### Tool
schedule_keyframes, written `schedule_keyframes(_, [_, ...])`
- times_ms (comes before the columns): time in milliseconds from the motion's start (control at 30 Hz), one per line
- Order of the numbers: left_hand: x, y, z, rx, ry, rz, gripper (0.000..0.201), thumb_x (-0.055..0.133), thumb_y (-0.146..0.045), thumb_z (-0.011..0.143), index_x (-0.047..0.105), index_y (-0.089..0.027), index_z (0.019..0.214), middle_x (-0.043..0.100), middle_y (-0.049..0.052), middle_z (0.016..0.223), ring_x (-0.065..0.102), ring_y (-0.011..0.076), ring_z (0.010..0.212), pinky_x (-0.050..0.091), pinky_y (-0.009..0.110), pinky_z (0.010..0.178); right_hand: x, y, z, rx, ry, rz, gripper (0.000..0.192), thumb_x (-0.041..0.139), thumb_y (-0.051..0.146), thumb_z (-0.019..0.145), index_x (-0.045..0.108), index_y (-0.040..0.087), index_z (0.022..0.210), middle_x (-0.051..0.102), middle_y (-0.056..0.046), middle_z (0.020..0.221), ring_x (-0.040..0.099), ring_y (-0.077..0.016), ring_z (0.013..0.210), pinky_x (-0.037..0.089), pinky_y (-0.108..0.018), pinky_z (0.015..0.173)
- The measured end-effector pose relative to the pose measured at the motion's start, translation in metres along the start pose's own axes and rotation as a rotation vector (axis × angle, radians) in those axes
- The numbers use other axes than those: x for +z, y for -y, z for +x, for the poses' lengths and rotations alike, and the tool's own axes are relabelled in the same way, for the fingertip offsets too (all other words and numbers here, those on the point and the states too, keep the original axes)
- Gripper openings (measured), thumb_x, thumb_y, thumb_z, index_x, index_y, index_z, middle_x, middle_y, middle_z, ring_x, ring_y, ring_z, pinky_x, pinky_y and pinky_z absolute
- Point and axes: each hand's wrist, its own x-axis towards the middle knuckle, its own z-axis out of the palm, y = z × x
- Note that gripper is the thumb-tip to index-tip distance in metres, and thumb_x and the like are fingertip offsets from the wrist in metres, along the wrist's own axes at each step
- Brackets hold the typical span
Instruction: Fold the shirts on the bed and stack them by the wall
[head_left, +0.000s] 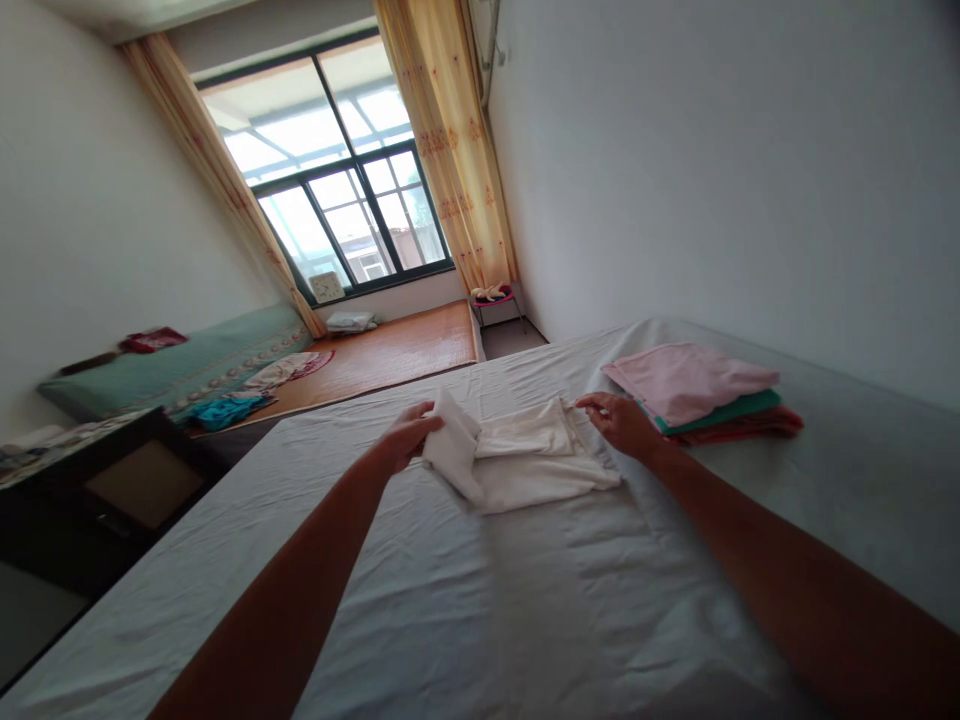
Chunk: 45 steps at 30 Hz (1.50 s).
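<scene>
A white folded garment (529,470) lies on the pale sheet of the bed in front of me. Its left end is raised and bent over, with my left hand (409,435) closed on that edge, thumb on top. My right hand (619,422) is beside the garment's far right corner, fingers bent and a little apart, fingertips at or just short of the cloth. Just right of that hand sits a stack of folded clothes: a pink one (690,380) on top, a green one (720,412) under it and a reddish one (784,424) at the bottom.
The bed sheet (360,600) is wrinkled, and a wall (712,180) runs along its right side. Beyond lies a brown mat-covered platform (412,340) with a blue cloth (229,410). A dark cabinet (112,500) stands left; a small stool (495,298) is by the curtain.
</scene>
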Motion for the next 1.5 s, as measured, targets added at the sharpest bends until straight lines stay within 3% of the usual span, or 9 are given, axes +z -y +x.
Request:
schedule_keyframes(133, [0.068,-0.036,0.019,-0.015,0.002,0.13,0.066,0.061,-0.022,0.071,0.038,-0.021,0.133,0.063,0.006,0.1,0.062,0.0131,0.067,0.053,0.023,0.056,-0.003,-0.004,0.002,0.018,-0.019,-0.015,0.028,0.047,0.019,0.082,0.069,0.024,0.098,0.073,-0.002,0.098,0.068,-0.018,0.083,0.053,-0.028,0.074])
schedule_keyframes(300, [0.151,-0.041,0.046,0.024,0.101,0.18,0.07,0.065,-0.019,0.069,0.036,-0.022,0.133,0.059,0.0,0.082,0.06,0.0116,0.058,0.055,0.028,0.056,-0.006,-0.007,0.004,0.03,-0.012,-0.011,0.027,0.048,0.019,0.081,0.069,0.024,0.097,0.073,-0.002,0.097,0.067,-0.0181,0.083,0.052,-0.029,0.074])
schedule_keyframes(500, [0.203,-0.034,0.062,0.037,0.242,0.198,0.079,0.066,-0.026,0.074,0.024,-0.018,0.141,0.06,0.003,0.08,0.059,0.013,0.055,0.055,0.029,0.053,-0.005,-0.012,0.003,0.072,0.014,-0.015,0.026,0.047,0.021,0.082,0.069,0.023,0.097,0.073,-0.002,0.091,0.067,-0.017,0.076,0.052,-0.028,0.071])
schedule_keyframes(600, [0.192,-0.037,0.062,0.114,0.224,0.202,0.072,0.059,-0.035,0.082,0.024,-0.019,0.143,0.062,0.007,0.092,0.063,0.0135,0.065,0.056,0.028,0.059,-0.005,-0.012,0.003,0.115,0.049,-0.012,0.027,0.046,0.021,0.083,0.069,0.023,0.097,0.074,-0.002,0.088,0.067,-0.0177,0.076,0.052,-0.028,0.071])
schedule_keyframes(700, [0.161,-0.033,0.061,0.33,0.007,0.373,0.045,0.046,-0.03,0.09,0.043,-0.018,0.134,0.064,0.009,0.103,0.063,0.0175,0.087,0.054,0.033,0.078,-0.005,-0.002,0.004,0.099,0.003,-0.008,0.031,0.042,0.02,0.086,0.067,0.022,0.104,0.072,-0.004,0.098,0.067,-0.0194,0.087,0.052,-0.032,0.08])
schedule_keyframes(867, [0.122,0.011,0.054,0.733,-0.046,0.833,0.042,0.04,-0.031,0.093,0.05,-0.02,0.132,0.048,0.008,0.139,0.036,0.0227,0.132,0.027,0.04,0.112,0.009,0.027,-0.001,-0.233,0.072,-0.034,0.041,0.033,0.025,0.093,0.055,0.024,0.128,0.057,-0.004,0.131,0.046,-0.0187,0.126,0.034,-0.038,0.108])
schedule_keyframes(1100, [0.111,0.067,0.071,0.648,0.118,0.977,0.055,0.028,-0.052,0.095,0.037,-0.025,0.142,0.037,0.004,0.148,0.026,0.0211,0.139,0.019,0.04,0.115,0.055,0.021,-0.028,-0.162,0.391,-0.193,0.061,0.036,0.055,0.091,0.038,0.023,0.143,0.031,-0.009,0.151,0.024,-0.0261,0.14,0.024,-0.045,0.112])
schedule_keyframes(1333, [0.102,0.068,0.059,0.682,0.112,0.972,0.058,0.033,-0.054,0.093,0.036,-0.026,0.143,0.028,0.007,0.152,0.018,0.0267,0.141,0.017,0.046,0.115,0.054,0.007,-0.021,-0.119,0.243,-0.087,0.049,0.033,0.044,0.094,0.05,0.02,0.134,0.043,-0.011,0.144,0.033,-0.0239,0.136,0.027,-0.046,0.112])
schedule_keyframes(1500, [0.081,0.078,0.021,0.76,0.262,0.957,0.058,0.039,-0.054,0.091,0.033,-0.031,0.144,0.02,0.005,0.155,0.012,0.0311,0.142,0.02,0.049,0.114,0.051,0.001,-0.015,0.187,0.102,0.072,0.054,0.049,0.045,0.085,0.049,0.018,0.132,0.056,-0.013,0.131,0.051,-0.0271,0.122,0.039,-0.046,0.103])
